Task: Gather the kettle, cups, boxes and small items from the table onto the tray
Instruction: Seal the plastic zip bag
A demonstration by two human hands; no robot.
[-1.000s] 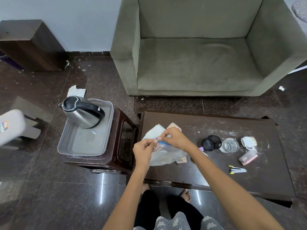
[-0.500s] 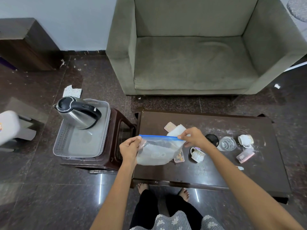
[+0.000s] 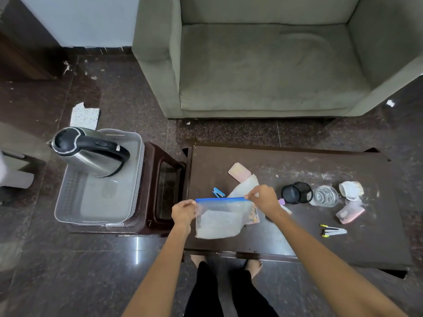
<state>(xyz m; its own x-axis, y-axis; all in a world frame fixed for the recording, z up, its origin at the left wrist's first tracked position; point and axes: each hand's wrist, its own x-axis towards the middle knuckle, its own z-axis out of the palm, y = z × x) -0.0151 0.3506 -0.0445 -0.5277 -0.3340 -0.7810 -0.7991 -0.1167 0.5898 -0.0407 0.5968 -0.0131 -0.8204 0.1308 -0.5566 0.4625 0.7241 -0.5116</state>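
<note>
Both hands pinch the top corners of a clear bag [image 3: 220, 219], left hand [image 3: 183, 212] and right hand [image 3: 263, 199] stretching its blue strip taut, probably to seal it. Right of the bag on the surface [image 3: 270, 165] lie cups [image 3: 351, 189] and small items; left of it, the kettle [image 3: 89, 152] stands in the tray [image 3: 68, 202].
</note>
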